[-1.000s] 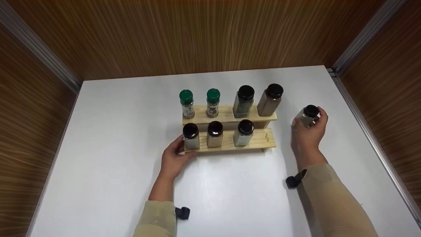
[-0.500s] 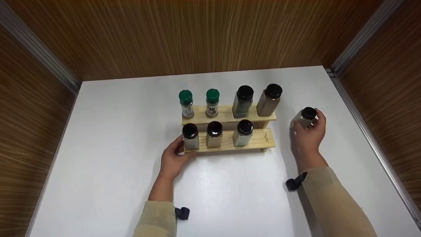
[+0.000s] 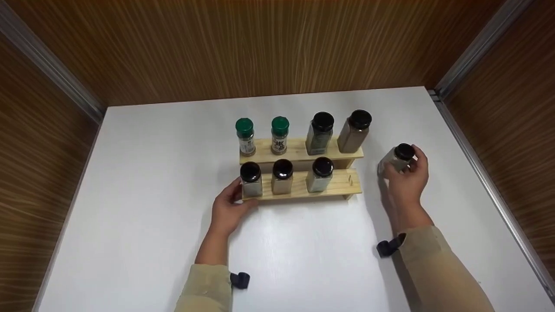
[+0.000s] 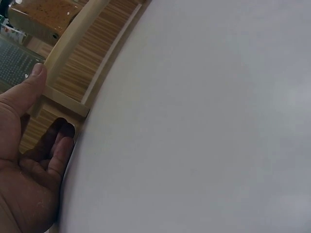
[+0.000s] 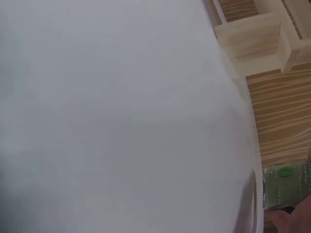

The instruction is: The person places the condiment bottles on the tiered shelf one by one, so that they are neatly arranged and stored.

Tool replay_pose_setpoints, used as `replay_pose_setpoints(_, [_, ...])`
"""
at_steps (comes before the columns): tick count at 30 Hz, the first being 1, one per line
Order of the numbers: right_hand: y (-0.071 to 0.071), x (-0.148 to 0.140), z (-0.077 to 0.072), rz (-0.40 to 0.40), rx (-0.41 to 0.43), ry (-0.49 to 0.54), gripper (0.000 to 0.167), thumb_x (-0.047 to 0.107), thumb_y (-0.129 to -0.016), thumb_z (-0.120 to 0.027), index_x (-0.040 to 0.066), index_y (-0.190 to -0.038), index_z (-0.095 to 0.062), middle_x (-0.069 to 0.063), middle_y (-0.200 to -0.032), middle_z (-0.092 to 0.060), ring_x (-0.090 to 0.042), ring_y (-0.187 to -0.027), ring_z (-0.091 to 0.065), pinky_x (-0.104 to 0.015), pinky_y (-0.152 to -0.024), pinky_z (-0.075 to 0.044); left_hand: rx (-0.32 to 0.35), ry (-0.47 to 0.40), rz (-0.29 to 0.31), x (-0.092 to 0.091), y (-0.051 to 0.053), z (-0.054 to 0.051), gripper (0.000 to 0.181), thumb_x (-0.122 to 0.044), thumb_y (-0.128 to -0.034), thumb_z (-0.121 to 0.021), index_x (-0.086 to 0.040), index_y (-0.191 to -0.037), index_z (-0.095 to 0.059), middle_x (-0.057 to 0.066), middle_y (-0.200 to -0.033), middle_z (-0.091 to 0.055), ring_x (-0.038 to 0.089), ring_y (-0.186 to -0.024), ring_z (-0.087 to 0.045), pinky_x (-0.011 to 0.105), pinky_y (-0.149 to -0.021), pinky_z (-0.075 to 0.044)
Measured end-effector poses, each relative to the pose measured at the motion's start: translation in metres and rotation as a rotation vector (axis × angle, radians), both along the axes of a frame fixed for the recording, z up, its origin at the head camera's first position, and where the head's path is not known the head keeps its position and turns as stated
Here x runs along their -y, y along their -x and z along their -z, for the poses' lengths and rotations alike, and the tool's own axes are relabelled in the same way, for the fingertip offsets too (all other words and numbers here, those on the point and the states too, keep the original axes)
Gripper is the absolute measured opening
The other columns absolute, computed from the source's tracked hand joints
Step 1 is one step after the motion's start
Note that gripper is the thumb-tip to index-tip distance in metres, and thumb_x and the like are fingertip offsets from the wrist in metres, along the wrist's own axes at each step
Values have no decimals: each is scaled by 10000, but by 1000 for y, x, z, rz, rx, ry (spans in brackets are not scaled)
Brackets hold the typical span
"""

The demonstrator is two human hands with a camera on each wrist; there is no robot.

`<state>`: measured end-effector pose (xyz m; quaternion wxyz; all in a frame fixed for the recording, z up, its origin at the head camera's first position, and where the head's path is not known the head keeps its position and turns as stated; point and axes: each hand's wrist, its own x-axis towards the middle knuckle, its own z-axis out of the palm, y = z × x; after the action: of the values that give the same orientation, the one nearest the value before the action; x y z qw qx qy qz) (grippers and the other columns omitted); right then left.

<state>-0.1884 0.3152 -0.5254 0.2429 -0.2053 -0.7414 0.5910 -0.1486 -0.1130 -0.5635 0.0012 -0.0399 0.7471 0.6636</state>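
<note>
A two-tier wooden spice rack [image 3: 340, 185] stands on the white table. At its lower left corner my left hand [image 3: 227, 211] grips the end of the front shelf, the thumb at the front edge and the fingers round the side, as the left wrist view also shows. To the right of the rack, my right hand [image 3: 407, 181] holds a glass spice jar [image 3: 392, 159] with a black lid, apart from the rack and slightly tilted. Greenish contents and a label show on this jar [image 5: 284, 187] in the right wrist view. Whether its base touches the table, I cannot tell.
Two green-capped bottles [image 3: 279, 141] and two tall black-lidded jars [image 3: 318, 138] stand on the upper shelf. The lower shelf bears three black-lidded jars [image 3: 282, 182]; bare wood shows at its right end. Wood-grain panels [image 3: 269, 47] bound the table at back and sides.
My right hand has shifted a little to the left and nearer to me, carrying the spice jar. My left hand keeps its place at the rack, and the jars on the shelves stay put.
</note>
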Motion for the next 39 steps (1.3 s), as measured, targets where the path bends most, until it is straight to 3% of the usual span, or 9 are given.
replay_pose_setpoints(4, [-4, 5, -6, -11, -68, -28, 763, -177, -857, -696, 40, -1546, -451, -53, -1355, -583, -244, -1296, -570, -353, -1097, -471, -5, 1, 2, 0, 0, 1, 760, -21, -825, -901, 10, -1505, -563, 194, -1288, -706, 311, -1131, -678, 287, -889, -537])
replay_pose_setpoints(9, [-9, 12, -14, -37, -141, -47, 743, -197, -830, -695, 8, -1512, -484, 31, -1297, -598, -182, -1244, -584, -320, -1060, -483, -19, 4, -3, 0, 0, 1, 768, -18, -825, -905, 29, -1505, -552, 209, -1333, -682, 335, -1155, -665, 320, -916, -541])
replay_pose_setpoints(17, [-20, 21, -24, -64, -245, -1, 718, -233, -786, -679, -17, -1457, -545, -4, -1227, -667, -163, -1133, -655, -257, -956, -522, -18, 27, -3, 0, 1, 1, 775, -45, -831, -910, 25, -1511, -547, 214, -1292, -698, 338, -1141, -662, 397, -934, -544])
replay_pose_setpoints(27, [-34, 36, -34, -173, -341, -66, 721, -206, -772, -732, -39, -1446, -538, -8, -1191, -722, -133, -1008, -714, -191, -747, -581, -11, 33, -3, 1, 1, 2, 781, -58, -828, -918, 9, -1514, -551, 220, -1247, -715, 335, -1116, -670, 309, -874, -541])
replay_pose_setpoints(39, [-43, 58, -35, -308, -421, -107, 747, -254, -744, -735, -99, -1439, -512, -34, -1267, -616, -168, -985, -682, -205, -769, -591, -5, -5, -13, 0, -1, 0, 761, -18, -826, -903, 17, -1504, -560, 216, -1247, -718, 339, -1136, -672, 244, -857, -531])
